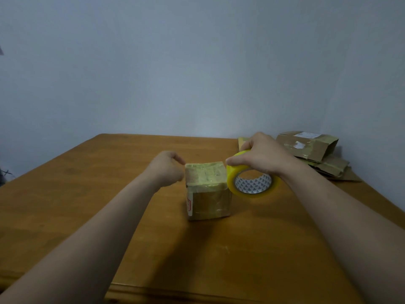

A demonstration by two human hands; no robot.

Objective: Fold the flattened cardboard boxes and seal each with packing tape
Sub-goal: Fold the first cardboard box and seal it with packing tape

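Gripping tape roll, right hand by box edge, left hand opposite

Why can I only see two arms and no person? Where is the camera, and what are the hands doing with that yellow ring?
There is no machine here, just a person. The camera sits on the person's head and looks forward and down, so you see their own two arms reaching out, as if you were them. There is only this one picture. On the wooden table stands a small cardboard box, already covered in shiny tape. The yellow ring is a roll of packing tape; the right hand grips it from above, right beside the box. The left hand is at the box's other top edge with its fingers curled; I cannot tell whether they pinch anything. Far right, by the wall, lies a pile of flattened cardboard boxes.
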